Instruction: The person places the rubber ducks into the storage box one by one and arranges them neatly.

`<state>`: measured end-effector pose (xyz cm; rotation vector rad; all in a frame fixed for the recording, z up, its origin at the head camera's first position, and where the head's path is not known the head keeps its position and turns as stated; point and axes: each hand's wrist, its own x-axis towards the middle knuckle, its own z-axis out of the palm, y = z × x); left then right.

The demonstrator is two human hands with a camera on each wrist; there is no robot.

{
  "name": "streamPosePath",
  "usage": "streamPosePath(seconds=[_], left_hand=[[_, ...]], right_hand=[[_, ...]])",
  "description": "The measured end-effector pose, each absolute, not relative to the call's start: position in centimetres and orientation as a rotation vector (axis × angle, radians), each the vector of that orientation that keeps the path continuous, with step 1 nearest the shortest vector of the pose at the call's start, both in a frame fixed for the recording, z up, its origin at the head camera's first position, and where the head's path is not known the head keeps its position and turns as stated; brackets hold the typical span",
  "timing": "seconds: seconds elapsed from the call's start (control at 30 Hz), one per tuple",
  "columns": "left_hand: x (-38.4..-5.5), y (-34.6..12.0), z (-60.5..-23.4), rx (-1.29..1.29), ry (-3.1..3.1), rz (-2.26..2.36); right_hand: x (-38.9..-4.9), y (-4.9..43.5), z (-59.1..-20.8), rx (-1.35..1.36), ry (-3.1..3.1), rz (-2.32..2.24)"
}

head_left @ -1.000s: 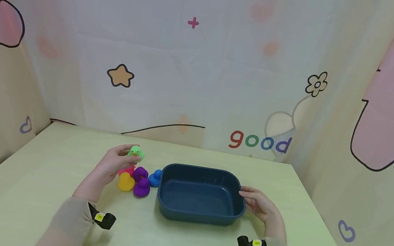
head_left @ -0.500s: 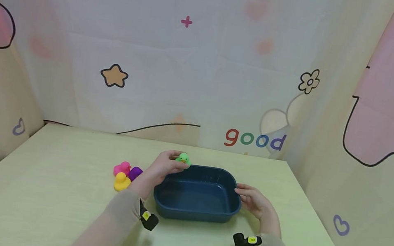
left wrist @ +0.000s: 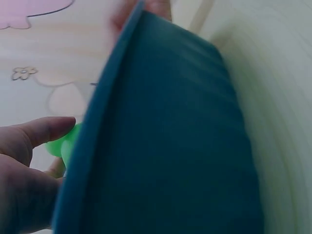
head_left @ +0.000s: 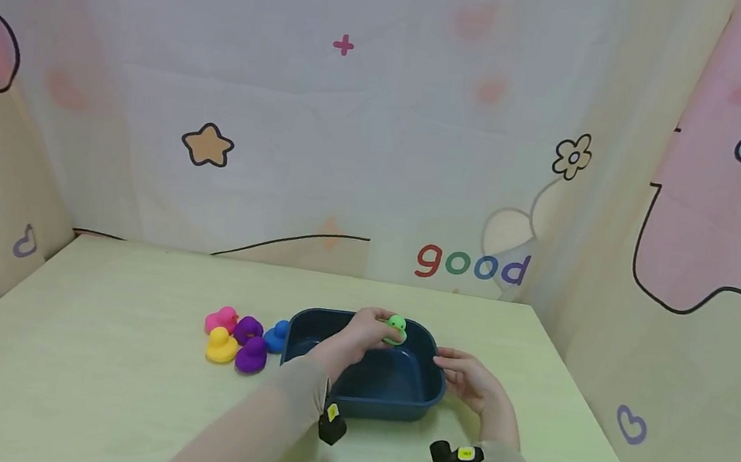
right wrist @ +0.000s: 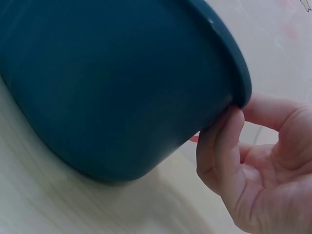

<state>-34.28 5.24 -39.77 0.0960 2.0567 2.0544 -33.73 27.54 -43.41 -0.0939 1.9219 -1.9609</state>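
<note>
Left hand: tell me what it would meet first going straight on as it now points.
Led by the green duck in its grip, the left hand would probably meet the blue bin first, at its far right corner; depth is unclear, so it might pass above it instead.

"good" [head_left: 472,265] on the backdrop [head_left: 274,109]

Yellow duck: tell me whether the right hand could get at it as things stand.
Probably not directly: the blue bin and the left forearm lie between the right hand and the yellow duck.
</note>
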Motion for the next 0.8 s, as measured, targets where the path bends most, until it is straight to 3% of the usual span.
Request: streamPosePath(seconds=[0.37, 0.8], left_hand=[[-35.0, 7.9, -41.3, -0.021, 2.318, 1.780], [-35.4, 8.5, -42.2, 0.029, 2.563, 1.419]], right_hand=[[-33.5, 27.4, -43.2, -0.125, 1.895, -1.977], [-33.7, 27.6, -43.3, -0.102, 1.904, -1.974]])
